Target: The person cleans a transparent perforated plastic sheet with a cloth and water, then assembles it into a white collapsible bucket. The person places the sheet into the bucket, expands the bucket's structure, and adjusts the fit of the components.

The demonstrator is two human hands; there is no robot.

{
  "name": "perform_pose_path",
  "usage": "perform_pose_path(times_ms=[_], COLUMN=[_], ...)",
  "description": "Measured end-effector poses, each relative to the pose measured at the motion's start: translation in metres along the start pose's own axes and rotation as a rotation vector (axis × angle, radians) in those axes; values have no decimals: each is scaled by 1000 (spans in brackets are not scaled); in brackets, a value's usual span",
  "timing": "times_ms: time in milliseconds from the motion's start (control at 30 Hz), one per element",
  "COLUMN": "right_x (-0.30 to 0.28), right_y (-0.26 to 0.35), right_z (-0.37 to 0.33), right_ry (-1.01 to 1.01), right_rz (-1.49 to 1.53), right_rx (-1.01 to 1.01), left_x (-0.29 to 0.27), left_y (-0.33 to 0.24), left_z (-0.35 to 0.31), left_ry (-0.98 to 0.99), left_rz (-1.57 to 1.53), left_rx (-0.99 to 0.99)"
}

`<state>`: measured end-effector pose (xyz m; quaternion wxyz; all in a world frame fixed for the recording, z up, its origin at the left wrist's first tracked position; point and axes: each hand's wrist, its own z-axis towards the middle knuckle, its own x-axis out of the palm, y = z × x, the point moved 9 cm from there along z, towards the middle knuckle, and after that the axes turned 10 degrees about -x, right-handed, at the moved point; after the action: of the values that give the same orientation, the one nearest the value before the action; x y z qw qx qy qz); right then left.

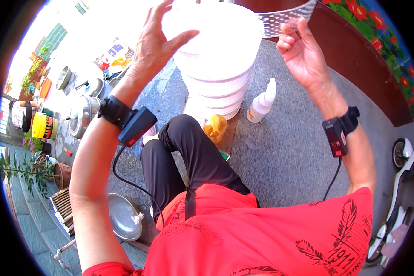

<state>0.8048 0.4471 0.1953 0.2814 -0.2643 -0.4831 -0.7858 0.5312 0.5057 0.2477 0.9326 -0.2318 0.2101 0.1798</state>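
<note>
A tall white stack (218, 73) that looks like nested buckets stands upright before me, its top washed out by glare. My left hand (158, 43) is at its upper left side, thumb stretched toward it and fingers apart; whether it touches the stack is unclear in the glare. From the stack's right side a clear dotted plastic strip (283, 22) reaches out in a curve. My right hand (303, 57) has its fingers curled and pinched at the lower edge of this strip. On the floor by the stack's base are a white spray bottle (261, 102) and an orange-yellow bag (215, 126).
Metal pots (83, 112), a yellow bucket (43, 125) and a potted plant (62, 174) stand at left. A round metal lid (124, 216) lies low by my left arm. A dark red panel (368, 73) borders the right, with a white scooter (398, 179) beyond.
</note>
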Motion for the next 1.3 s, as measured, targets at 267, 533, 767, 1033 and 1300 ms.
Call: perform_pose_path(times_ms=[267,533,767,1033,1300], right_x=[-9,-9,42,59,63], right_y=[-33,-38,-29,-66,-72], right_z=[31,24,-11,-17,-9], right_ry=[-43,-118,173,293,315], right_rz=[-113,-395,-1308,-1298,-1270], right_rx=[76,122,-80,67,150], left_x=[17,47,48,56,55], left_y=[11,15,48,44,37], left_z=[12,9,-9,-15,-18], left_ry=[171,366,362,406,436], left_rz=[241,101,-109,-115,-47], left_rx=[98,84,-172,-140,-126])
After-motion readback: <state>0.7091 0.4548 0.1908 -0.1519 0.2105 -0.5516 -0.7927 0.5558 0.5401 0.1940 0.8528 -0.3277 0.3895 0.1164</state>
